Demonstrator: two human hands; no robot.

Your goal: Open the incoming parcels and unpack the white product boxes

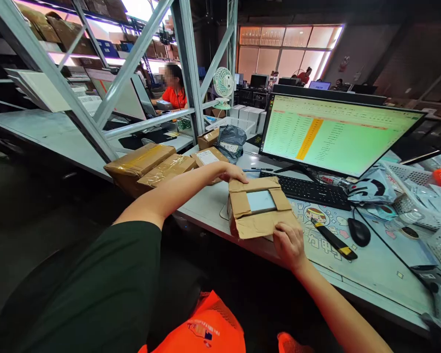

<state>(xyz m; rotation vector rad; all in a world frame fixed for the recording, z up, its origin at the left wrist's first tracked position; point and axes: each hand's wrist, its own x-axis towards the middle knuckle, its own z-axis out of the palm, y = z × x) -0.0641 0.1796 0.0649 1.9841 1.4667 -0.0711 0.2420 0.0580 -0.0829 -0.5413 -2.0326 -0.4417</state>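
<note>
A small cardboard box (pixel 259 208) with its top flaps partly open lies on the desk edge, and a pale flat item shows through the gap. My left hand (pixel 232 173) grips the box's far left corner with curled fingers. My right hand (pixel 288 245) holds the near right edge, fingers pressed on the flap. A yellow-and-black utility knife (pixel 334 240) lies on the desk mat just right of the box.
Taped parcels (pixel 150 164) are stacked to the left on the desk (pixel 371 267). A keyboard (pixel 308 190), mouse (pixel 359 232) and monitor (pixel 334 135) showing a spreadsheet stand behind. White baskets (pixel 419 198) sit at right. Metal shelving (pixel 95 98) rises at left; a person in orange (pixel 174 90) sits beyond.
</note>
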